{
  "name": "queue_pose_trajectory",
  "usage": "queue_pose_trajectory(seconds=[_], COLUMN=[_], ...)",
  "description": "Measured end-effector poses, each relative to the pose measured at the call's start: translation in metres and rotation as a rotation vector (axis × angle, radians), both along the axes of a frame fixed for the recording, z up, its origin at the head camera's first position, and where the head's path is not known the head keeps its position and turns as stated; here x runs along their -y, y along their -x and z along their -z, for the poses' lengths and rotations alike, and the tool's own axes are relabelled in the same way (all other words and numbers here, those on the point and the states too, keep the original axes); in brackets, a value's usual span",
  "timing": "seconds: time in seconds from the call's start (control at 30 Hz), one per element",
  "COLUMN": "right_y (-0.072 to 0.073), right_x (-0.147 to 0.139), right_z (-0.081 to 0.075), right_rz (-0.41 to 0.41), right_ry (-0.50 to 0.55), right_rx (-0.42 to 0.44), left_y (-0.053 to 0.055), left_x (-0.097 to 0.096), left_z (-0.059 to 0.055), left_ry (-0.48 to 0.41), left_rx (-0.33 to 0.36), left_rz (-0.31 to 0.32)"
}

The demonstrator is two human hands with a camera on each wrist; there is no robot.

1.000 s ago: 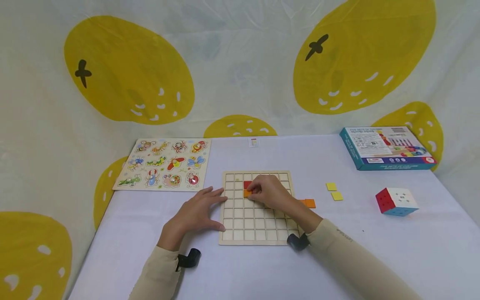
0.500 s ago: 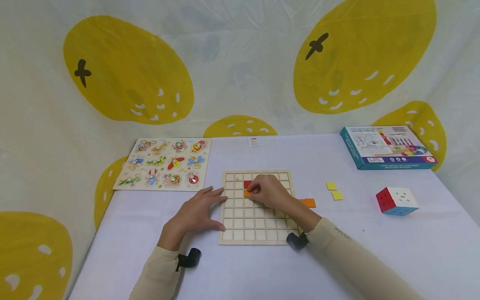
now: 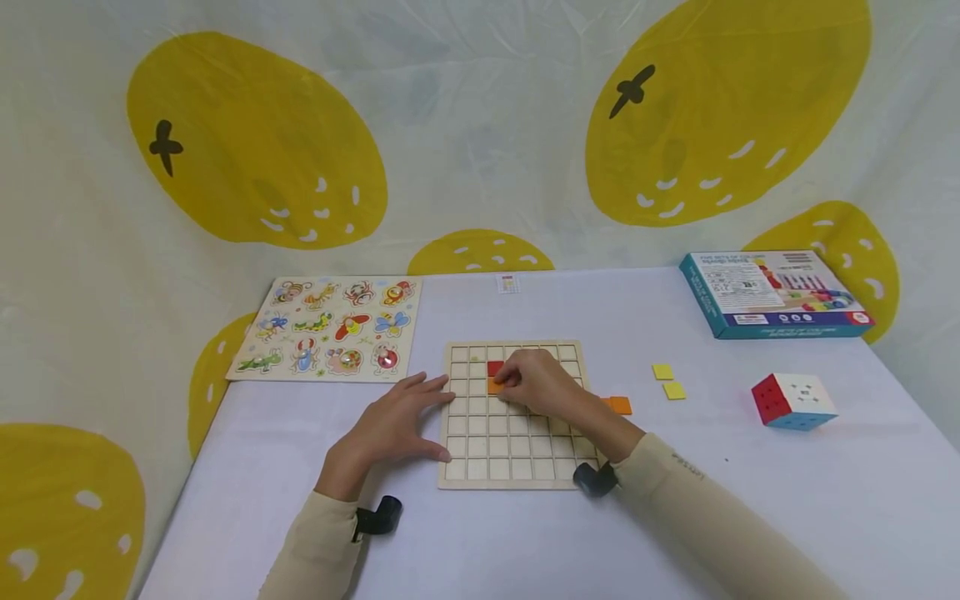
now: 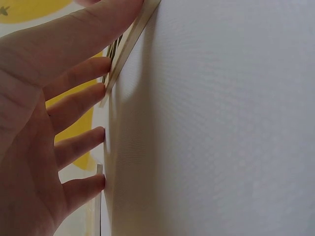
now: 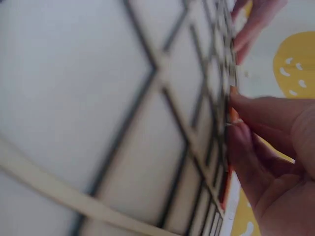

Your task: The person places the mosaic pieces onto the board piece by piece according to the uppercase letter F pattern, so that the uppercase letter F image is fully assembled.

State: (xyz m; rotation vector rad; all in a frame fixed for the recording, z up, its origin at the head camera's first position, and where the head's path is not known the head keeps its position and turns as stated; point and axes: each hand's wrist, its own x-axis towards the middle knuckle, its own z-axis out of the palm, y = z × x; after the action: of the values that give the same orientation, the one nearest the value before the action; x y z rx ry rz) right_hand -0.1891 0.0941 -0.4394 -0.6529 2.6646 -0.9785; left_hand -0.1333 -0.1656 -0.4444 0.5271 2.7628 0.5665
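A square wooden grid board (image 3: 517, 484) lies in the middle of the table. My right hand (image 3: 538, 382) is over its upper part, thumb and fingertips pinching an orange square tile (image 3: 492, 387) at one of the cells. Just beyond that tile a red tile (image 3: 495, 367) sits in the grid, partly covered by the fingers. In the right wrist view, orange (image 5: 234, 115) shows between thumb and finger, close to the grid surface. With fingers spread, my left hand (image 3: 393, 421) rests at the board's left edge; the left wrist view shows its thumb against the board's edge (image 4: 129, 49).
Right of the board lie orange tiles (image 3: 619, 406), partly behind the right forearm, and two yellow tiles (image 3: 662, 372). A puzzle cube (image 3: 795, 402) and a boxed game (image 3: 780, 296) stand farther right. An insect peg puzzle (image 3: 322, 329) lies back left, a small printed card (image 3: 507, 284) at the back.
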Motion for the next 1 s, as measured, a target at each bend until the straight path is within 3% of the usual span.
queue_pose_trajectory(seconds=[0.23,0.7,1.0], right_y=[0.001,-0.006,-0.022], right_x=[-0.022,-0.098,-0.129], right_z=[-0.012,-0.035,-0.027], right_rz=[-0.048,0.110,0.129], right_ry=[0.004,-0.089,-0.092], right_rx=[0.012,0.048,0.107], left_y=[0.000,0.001,0.001], left_x=[-0.001,0.001,0.001], left_z=[0.001,0.001,0.002], left_ry=[0.005,0.011,0.010], left_rx=[-0.003,-0.011,-0.018], left_rz=[-0.001,0.001,0.013])
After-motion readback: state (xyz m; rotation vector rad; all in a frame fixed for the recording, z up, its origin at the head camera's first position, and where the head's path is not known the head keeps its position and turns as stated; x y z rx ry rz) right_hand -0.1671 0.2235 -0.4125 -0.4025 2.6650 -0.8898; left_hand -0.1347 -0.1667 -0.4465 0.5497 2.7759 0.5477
